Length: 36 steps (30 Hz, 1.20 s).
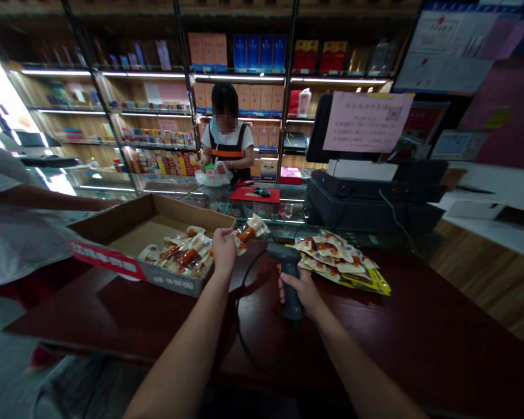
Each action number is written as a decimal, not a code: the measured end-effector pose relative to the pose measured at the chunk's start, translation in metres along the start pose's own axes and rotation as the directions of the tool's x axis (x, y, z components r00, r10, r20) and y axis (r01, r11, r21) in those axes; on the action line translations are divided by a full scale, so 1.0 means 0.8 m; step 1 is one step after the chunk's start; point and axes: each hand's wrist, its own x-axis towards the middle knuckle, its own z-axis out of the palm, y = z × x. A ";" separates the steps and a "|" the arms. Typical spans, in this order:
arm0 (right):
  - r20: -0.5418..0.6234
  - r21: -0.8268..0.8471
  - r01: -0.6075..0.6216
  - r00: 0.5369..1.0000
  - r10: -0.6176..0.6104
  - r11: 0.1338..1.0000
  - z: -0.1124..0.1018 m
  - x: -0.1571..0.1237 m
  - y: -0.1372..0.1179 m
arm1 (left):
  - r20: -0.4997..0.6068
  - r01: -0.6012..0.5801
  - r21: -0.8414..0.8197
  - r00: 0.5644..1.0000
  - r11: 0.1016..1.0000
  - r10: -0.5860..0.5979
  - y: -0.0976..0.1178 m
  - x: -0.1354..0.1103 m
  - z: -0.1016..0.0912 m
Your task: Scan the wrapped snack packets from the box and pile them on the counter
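My left hand [224, 249] is closed on a clear-wrapped sausage pack [250, 230], held up just past the right rim of a low cardboard box [148, 212]. Inside that box lie several more wrapped sausages [190, 253], gathered toward its right side. My right hand [300, 290] grips the handle of a dark grey barcode scanner [290, 285], its head pointing left toward the held pack. Just right of the scanner, a pile of snack packets [336, 259] with white and yellow wrapping rests on the table.
A dark red table [353, 331] carries everything, with the scanner's black cable [240, 314] looping across it. Beyond stand a glass counter, a monitor [321, 131] and a black till [371, 201]. A person [227, 139] handles a plastic bag behind the counter; another person [13, 215] stands at left.
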 end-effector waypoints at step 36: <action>-0.464 0.031 0.349 0.835 -0.296 0.937 -0.146 -0.063 -0.001 | 0.549 -0.034 0.337 0.819 0.941 -0.167 0.008 -0.104 0.163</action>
